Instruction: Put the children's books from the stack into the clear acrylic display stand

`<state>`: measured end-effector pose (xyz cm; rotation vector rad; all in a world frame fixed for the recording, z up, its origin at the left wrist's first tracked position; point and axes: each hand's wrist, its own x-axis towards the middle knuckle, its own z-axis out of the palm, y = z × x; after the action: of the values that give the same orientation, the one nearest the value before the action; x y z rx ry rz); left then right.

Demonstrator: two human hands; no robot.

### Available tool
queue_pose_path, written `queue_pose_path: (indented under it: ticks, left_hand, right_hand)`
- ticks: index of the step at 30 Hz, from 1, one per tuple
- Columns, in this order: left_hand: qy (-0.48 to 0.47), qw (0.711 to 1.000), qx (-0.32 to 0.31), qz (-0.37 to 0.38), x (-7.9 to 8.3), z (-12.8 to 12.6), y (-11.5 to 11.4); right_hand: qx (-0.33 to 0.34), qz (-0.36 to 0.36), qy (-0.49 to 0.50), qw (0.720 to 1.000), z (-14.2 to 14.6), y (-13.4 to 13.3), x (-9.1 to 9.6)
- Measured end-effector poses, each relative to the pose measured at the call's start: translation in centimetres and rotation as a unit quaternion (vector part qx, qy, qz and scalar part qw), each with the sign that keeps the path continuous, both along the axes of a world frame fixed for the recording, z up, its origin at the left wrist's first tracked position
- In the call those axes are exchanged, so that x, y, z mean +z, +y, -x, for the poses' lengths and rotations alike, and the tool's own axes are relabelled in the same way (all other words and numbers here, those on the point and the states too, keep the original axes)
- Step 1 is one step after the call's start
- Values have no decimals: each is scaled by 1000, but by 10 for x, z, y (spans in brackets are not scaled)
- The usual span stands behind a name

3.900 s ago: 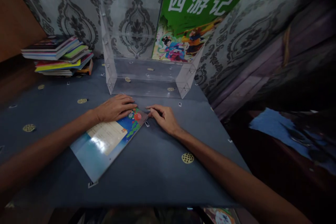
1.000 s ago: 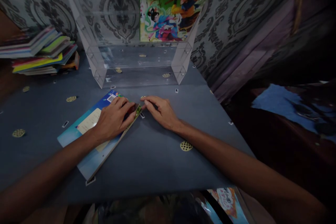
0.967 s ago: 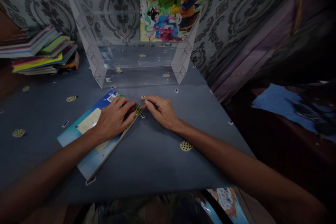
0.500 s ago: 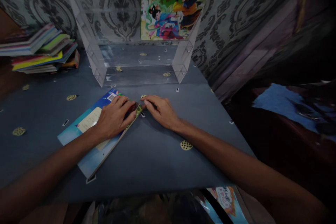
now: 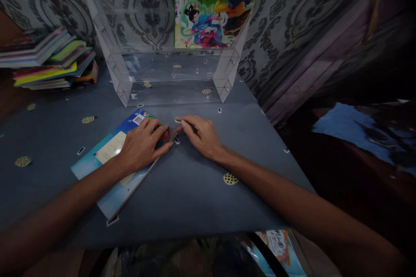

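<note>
A thin blue picture book lies flat and slantwise on the grey-blue table. My left hand rests palm down on its near right part, fingers stretched flat toward the book's corner. My right hand lies on the table just right of that corner, fingertips drawn together and touching the book's edge. Whether they grip the edge is hard to tell. Behind the hands stands a clear acrylic rack, with a green storybook upright in its right side.
A stack of colourful books sits at the back left. Patterned wallpaper closes the back and right. The table's right edge drops to a dark area with a blue cloth. More books show below the near edge.
Since 3.9 s ago the book has slid a little left and my left hand has moved further onto it. Over the last second both hands have barely shifted.
</note>
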<state>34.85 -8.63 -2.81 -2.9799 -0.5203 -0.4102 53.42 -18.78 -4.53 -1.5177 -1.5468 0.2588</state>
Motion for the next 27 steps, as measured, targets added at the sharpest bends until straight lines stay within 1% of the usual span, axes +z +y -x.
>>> queue_pose_path:
  ticks: [2,4,7,9,12,16,20,21,23,25,27]
  left_hand:
    - [2,1000,3,5,0,0,0]
    - [3,1000,5,14,1,0,-1]
    - [7,1000,8,20,1,0,-2]
    - [9,1000,8,22,2,0,-2]
    - [-3,999,2,35,1,1,-1]
    - [-25,999,-14,42,-1,2,2]
    - [-12,999,-24,36,1,4,10]
    - [-2,999,-14,32,2,5,14]
    - [25,999,29,27,7,9,23]
    - [52,994,86,32,13,15,34]
    - [74,987,133,57,19,22,45]
  right_hand:
    - [-3,-20,-5,1000,1,-1,0]
    - [14,-26,-22,999,1,-1,0]
    - [47,-6,-56,997,1,1,-2]
    - [50,12,-67,996,0,2,-4]
    - [46,17,-72,996,-1,3,-5]
    - [48,-6,-96,994,-1,3,-6]
    - [56,-43,-171,983,-1,2,-7]
    - [56,-48,-194,978,0,2,-7]
    - [44,-44,-245,967,3,0,-5]
    - [28,-24,-300,953,9,-3,-2]
    - [15,5,-345,938,18,-7,2]
